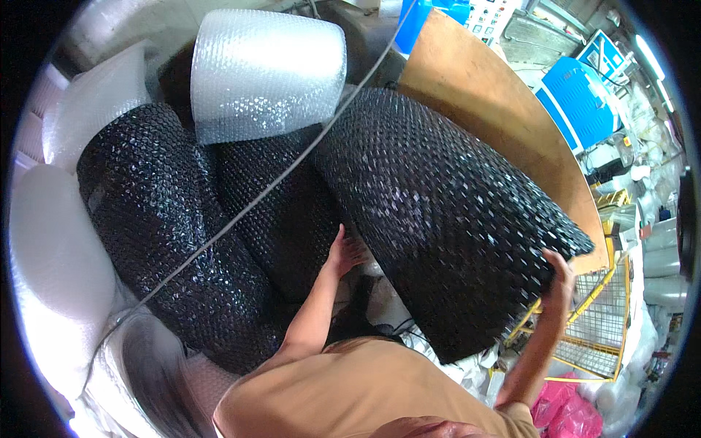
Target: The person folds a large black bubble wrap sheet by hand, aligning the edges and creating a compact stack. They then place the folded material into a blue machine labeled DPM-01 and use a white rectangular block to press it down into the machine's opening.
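Observation:
A large roll of black bubble wrap [438, 212] lies aslant in front of me, its near end toward my right side. Against its lower right end rests my right hand [559, 274], closed on the edge, with part of the fingers hidden. My left hand [349, 252] is at the roll's left side, thumb up and fingers stretched out flat. Whether its fingertips press on the roll I cannot tell. Two more black bubble wrap rolls lie to the left, one outermost [161, 197] and one in the middle [277, 197].
A clear bubble wrap roll [269, 73] sits on the black rolls at the back. More pale rolls [62, 233] stand at the far left. A grey cable [274, 184] crosses in front. Behind the held roll is a brown board [496, 95]; a yellow wire cage [595, 321] stands at right.

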Available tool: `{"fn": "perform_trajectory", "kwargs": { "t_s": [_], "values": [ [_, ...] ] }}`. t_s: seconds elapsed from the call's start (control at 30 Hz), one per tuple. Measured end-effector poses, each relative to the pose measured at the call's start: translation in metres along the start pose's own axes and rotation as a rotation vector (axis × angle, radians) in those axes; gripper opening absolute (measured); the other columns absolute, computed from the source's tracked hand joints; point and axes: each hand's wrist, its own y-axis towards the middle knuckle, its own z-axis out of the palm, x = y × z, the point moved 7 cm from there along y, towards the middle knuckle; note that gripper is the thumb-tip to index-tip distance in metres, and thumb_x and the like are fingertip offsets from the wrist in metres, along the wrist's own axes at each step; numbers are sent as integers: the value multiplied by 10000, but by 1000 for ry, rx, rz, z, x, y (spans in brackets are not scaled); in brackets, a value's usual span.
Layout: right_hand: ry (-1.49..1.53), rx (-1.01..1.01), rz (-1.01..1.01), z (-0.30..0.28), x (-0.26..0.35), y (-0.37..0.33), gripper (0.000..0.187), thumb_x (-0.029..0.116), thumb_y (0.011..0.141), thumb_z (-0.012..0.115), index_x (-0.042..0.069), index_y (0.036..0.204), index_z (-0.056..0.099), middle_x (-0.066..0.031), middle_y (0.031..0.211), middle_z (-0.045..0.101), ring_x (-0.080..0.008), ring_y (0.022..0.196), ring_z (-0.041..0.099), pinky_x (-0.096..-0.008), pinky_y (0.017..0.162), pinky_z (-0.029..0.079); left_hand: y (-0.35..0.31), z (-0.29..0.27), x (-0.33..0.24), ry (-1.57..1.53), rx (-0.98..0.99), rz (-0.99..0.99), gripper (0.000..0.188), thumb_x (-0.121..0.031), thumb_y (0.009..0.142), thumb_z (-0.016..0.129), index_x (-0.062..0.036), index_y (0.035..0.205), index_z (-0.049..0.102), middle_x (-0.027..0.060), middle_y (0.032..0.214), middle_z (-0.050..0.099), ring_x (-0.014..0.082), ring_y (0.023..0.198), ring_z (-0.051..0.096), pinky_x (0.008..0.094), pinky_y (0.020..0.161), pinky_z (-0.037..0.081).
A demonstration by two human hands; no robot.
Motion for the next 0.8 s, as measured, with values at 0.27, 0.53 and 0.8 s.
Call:
{"fn": "perform_trajectory", "kwargs": {
  "t_s": [0.27,0.53,0.8],
  "values": [
    [-672,-339,-260,-232,33,-183,435,180,750,701,33,1157,659,-52,1052,654,-180,916,614,-330,854,502,-16,92,200,-225,409,-412,1246,-1032,739,176,-191,1655,255,92,1713,231,403,1556,209,633,1250,121],
    [-540,-564,-53,-222,52,-320,720,101,674,617,-3,1384,560,-65,1130,668,-188,939,628,-332,850,525,-82,110,326,-273,711,-525,1379,-1104,592,122,-239,1660,239,56,1723,206,369,1562,196,616,1256,88],
    [-760,-891,-216,-275,103,-502,709,338,820,635,8,1431,490,-152,1164,706,-300,1026,698,-454,1009,547,-157,122,443,131,871,-832,1428,-1117,525,103,-251,1642,301,53,1687,313,362,1531,289,635,1228,194]
  ]
}}
